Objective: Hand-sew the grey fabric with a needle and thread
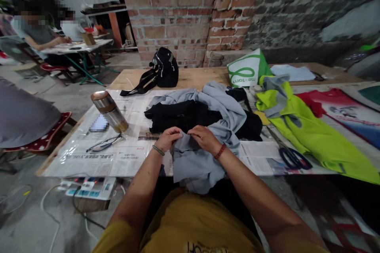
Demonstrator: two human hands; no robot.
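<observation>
Grey cloth (196, 162) hangs over the table's near edge toward my lap and spreads back across the newspaper. My left hand (170, 139) pinches the upper edge of this cloth between thumb and fingers. Close beside it, my right hand (205, 138) is also closed in a pinch at the cloth; anything small between its fingertips is too fine to make out. A folded black garment (184, 114) lies just beyond both hands, partly on the grey cloth.
On the left stand a steel flask (110, 111) and glasses (104, 143). Scissors (292, 156) and a neon-yellow garment (314, 130) lie right. Behind are a black bag (168, 67) and a green-white bag (246, 69). A power strip (92, 187) hangs below the table edge. People sit far left.
</observation>
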